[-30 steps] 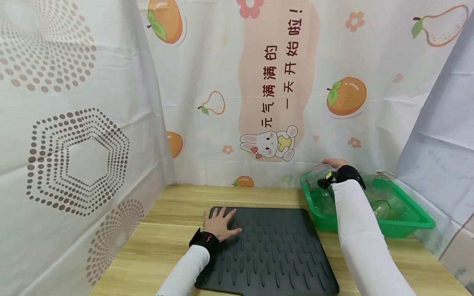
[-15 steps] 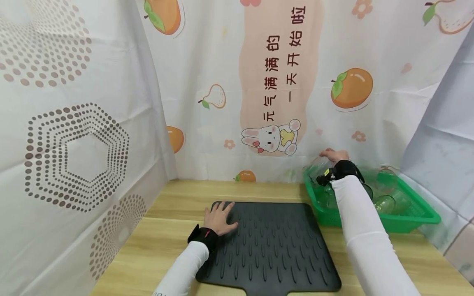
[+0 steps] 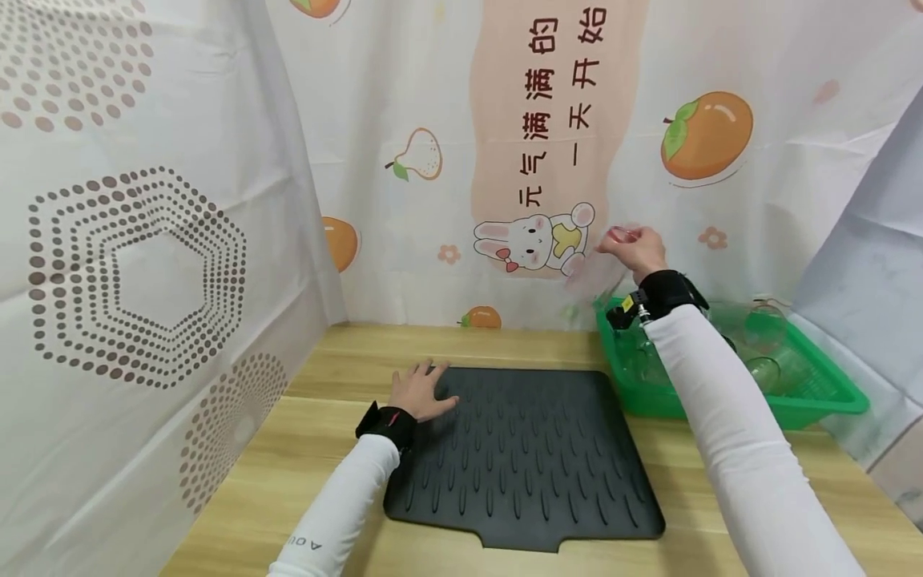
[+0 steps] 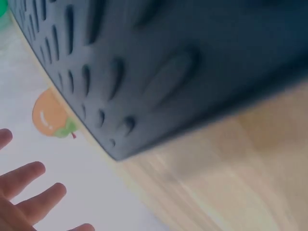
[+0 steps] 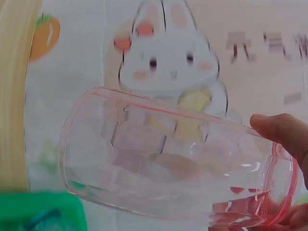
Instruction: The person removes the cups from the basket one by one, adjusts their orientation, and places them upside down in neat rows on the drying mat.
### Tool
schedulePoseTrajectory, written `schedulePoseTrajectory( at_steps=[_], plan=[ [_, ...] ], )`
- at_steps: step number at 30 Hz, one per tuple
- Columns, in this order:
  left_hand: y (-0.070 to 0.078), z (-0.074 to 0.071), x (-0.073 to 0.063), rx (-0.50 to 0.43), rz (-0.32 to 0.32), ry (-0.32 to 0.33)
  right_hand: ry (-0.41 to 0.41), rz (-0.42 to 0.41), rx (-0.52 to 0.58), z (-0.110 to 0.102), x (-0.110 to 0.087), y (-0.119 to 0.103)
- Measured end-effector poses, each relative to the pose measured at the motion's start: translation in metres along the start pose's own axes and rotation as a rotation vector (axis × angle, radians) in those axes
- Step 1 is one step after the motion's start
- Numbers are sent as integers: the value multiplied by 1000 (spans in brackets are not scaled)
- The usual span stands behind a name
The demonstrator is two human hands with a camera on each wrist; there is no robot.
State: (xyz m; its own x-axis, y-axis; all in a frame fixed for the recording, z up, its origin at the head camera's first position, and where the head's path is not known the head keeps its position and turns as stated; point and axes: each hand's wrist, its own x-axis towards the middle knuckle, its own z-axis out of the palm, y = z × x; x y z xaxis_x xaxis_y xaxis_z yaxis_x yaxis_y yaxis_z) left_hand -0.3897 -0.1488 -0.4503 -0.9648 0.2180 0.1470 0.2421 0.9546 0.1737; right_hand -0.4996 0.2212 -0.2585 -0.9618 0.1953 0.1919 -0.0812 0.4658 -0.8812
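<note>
My right hand point(image 3: 638, 250) grips a clear, pink-tinted drinking glass point(image 5: 159, 159) by its thick base, above the left end of a green basket point(image 3: 829, 405). The glass lies tilted, with its wide mouth towards the left in the right wrist view. At the far left corner of a black ridged mat point(image 3: 534, 449), my left hand point(image 3: 421, 393) has its fingers spread and holds nothing. The left wrist view shows its fingertips point(image 4: 50, 197) beyond the mat's edge; I cannot tell whether the palm touches the mat.
Several clear glasses point(image 3: 764, 373) lie in the basket, at the right back of the wooden table point(image 3: 346, 377). A printed curtain point(image 3: 404, 264) hangs right behind the table, and another point(image 3: 144, 304) stands along the left side.
My right hand has risen out of the basket with the pink-tinted glass. My left hand has stayed at the mat's corner. The head view has tipped downward.
</note>
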Motion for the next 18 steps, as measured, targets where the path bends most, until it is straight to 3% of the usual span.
schedulePoseTrajectory(
  at_steps=[10,18],
  plan=[
    [-21,-13,-13,9,-50,1,-171,-144,21,64,-19,-36],
    [-39,-18,-31,18,-84,5,-346,-207,18,129,-49,-53]
  ],
)
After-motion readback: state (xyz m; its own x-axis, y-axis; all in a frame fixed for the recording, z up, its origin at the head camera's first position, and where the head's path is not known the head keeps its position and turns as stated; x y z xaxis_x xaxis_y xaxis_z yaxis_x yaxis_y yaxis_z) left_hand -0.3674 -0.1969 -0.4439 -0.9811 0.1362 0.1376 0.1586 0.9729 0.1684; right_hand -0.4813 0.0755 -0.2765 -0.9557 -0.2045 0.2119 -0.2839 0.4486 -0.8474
